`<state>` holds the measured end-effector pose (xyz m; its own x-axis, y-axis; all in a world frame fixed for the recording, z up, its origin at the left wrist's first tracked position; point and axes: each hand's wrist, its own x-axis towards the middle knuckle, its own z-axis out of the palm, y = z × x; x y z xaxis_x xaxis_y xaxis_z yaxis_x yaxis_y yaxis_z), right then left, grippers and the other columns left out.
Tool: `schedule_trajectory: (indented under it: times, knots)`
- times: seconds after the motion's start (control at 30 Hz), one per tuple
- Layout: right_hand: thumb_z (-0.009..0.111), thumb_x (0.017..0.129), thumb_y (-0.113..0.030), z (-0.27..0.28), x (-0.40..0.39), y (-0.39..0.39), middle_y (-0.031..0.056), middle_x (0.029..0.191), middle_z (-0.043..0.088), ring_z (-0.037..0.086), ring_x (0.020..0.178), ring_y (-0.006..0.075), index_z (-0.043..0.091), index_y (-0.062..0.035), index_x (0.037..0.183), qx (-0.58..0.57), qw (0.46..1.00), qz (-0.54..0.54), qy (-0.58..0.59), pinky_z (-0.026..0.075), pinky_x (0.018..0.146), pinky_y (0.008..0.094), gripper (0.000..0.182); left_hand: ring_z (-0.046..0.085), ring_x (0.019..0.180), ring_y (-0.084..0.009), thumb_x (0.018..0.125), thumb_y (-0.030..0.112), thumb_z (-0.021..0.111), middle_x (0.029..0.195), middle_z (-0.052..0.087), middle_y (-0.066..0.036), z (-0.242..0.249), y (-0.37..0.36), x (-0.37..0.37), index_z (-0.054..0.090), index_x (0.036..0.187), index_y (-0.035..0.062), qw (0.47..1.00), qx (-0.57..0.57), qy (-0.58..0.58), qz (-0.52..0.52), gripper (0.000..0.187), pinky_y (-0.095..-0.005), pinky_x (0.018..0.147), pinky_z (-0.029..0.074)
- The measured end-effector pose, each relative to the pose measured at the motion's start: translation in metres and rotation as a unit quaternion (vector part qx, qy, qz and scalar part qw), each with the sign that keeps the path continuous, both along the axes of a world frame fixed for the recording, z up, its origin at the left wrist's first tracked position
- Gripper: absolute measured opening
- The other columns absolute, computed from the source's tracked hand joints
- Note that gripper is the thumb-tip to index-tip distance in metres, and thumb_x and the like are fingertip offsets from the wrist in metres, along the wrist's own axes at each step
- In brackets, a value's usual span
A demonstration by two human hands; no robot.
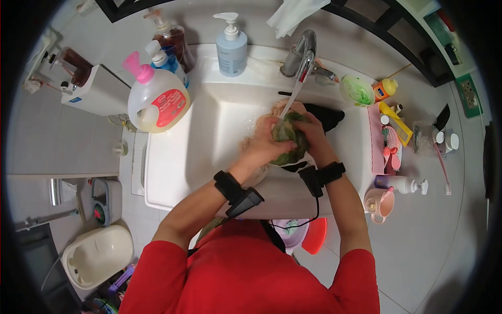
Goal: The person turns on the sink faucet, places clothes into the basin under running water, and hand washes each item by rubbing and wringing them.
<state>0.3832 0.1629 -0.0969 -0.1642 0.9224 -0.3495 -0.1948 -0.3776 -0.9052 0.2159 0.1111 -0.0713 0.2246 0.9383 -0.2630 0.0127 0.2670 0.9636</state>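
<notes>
Under the running tap [307, 48], a bunched wet green cloth [291, 137] is held between both hands. My left hand [266, 142] has its fingers wrapped round the near left side of the cloth. Opposite it, my right hand [312, 132] grips the right side. Water from the spout falls onto the cloth and the fingers. Beneath and behind lies a beige cloth [280, 109] in the white sink [206, 115]. A black cloth [328, 118] rests in the basin just past my right hand.
Left of the basin stand a large detergent bottle [159, 107] and a blue pump bottle [231, 52]. On the right are a green bowl [357, 90], a pink organizer [375, 138] and a pink cup [379, 203]. A cream basin [99, 256] sits lower left.
</notes>
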Motion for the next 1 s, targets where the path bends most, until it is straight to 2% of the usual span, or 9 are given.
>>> schedule_trajectory:
  times: [0.03,0.17,0.23,0.37,0.43,0.6,0.67,0.73,1.0]
  knots:
    - [0.067,0.069,-0.009,0.001,-0.003,0.004,0.0046,0.096,0.055,0.053,0.094,0.0151,0.053,-0.0011,0.105,-0.014,0.991,0.016,-0.133,0.044,0.077,0.0244,0.039,0.059,0.094,-0.018,0.076,0.017,0.067,0.103,0.059,-0.009,0.002,0.002,0.001,0.041,0.121,0.0062,0.981,0.094,0.171,-0.013,0.053,-0.0283,0.077,0.048]
    - [0.071,0.067,-0.012,0.021,-0.016,-0.001,0.0049,0.101,0.053,0.052,0.095,0.0152,0.053,-0.002,0.106,0.055,0.98,-0.007,-0.192,0.044,0.078,0.0246,0.045,0.059,0.091,-0.0182,0.073,0.01,0.068,0.098,0.06,-0.011,-0.019,0.016,-0.005,0.048,0.114,0.0051,0.984,0.093,0.146,0.03,0.047,-0.0263,0.075,0.048]
    - [0.072,0.067,-0.013,0.044,-0.015,-0.013,0.0048,0.109,0.048,0.05,0.097,0.0141,0.052,-0.0033,0.109,0.049,0.998,0.019,0.029,0.043,0.08,0.0248,0.047,0.06,0.087,-0.0183,0.069,0.009,0.07,0.095,0.061,-0.013,-0.014,0.023,-0.023,0.052,0.108,0.0045,0.975,-0.11,-0.193,0.004,0.044,-0.0274,0.075,0.047]
    - [0.071,0.067,-0.01,0.021,-0.013,-0.009,0.0035,0.116,0.043,0.048,0.101,0.0125,0.055,-0.0034,0.105,0.154,0.987,0.039,0.022,0.041,0.082,0.0245,0.043,0.059,0.087,-0.0171,0.071,0.006,0.068,0.094,0.061,-0.012,0.0,0.023,-0.022,0.052,0.109,0.0028,0.98,-0.101,-0.166,-0.038,0.042,-0.027,0.075,0.047]
    - [0.073,0.065,-0.007,0.018,-0.015,-0.008,0.0021,0.111,0.047,0.049,0.1,0.0117,0.058,-0.0039,0.098,0.134,0.989,0.061,-0.012,0.04,0.084,0.0242,0.036,0.058,0.087,-0.0162,0.072,0.006,0.068,0.093,0.061,-0.007,0.002,0.023,-0.015,0.051,0.111,0.0028,0.97,0.177,0.151,-0.069,0.043,-0.0265,0.077,0.047]
    - [0.074,0.063,-0.006,0.036,-0.019,-0.016,0.0025,0.101,0.052,0.052,0.094,0.0132,0.059,-0.0041,0.092,0.166,0.98,-0.057,-0.093,0.041,0.082,0.0252,0.032,0.055,0.099,-0.0247,0.075,0.033,0.069,0.11,0.055,-0.008,-0.005,0.028,-0.012,0.044,0.122,0.0112,0.988,0.152,-0.011,-0.012,0.058,-0.0363,0.083,0.045]
    - [0.074,0.064,-0.006,0.046,-0.022,-0.019,0.0031,0.098,0.053,0.052,0.091,0.0137,0.059,-0.0042,0.092,0.23,0.956,-0.08,-0.165,0.042,0.081,0.0257,0.032,0.052,0.104,-0.029,0.083,0.051,0.053,0.119,0.049,-0.01,0.021,0.023,-0.016,0.04,0.126,0.0119,0.964,-0.201,-0.149,0.096,0.059,-0.0493,0.082,0.045]
    - [0.073,0.065,-0.005,0.058,-0.027,-0.023,0.0047,0.097,0.054,0.052,0.09,0.0142,0.059,-0.0032,0.094,0.49,0.832,-0.038,-0.259,0.043,0.08,0.0264,0.032,0.051,0.106,-0.0304,0.084,0.055,0.046,0.12,0.049,-0.01,0.019,0.021,-0.02,0.04,0.126,0.0118,0.925,-0.26,-0.273,0.046,0.06,-0.0533,0.079,0.044]
    - [0.067,0.073,-0.007,0.029,-0.037,-0.041,0.0037,0.094,0.056,0.056,0.088,0.0143,0.051,-0.0022,0.113,0.187,0.968,-0.161,0.051,0.045,0.081,0.0254,0.043,0.06,0.079,-0.0222,0.083,0.019,0.054,0.09,0.061,-0.009,-0.015,0.027,0.001,0.055,0.098,0.006,0.874,-0.204,-0.402,0.183,0.02,-0.0315,0.071,0.051]
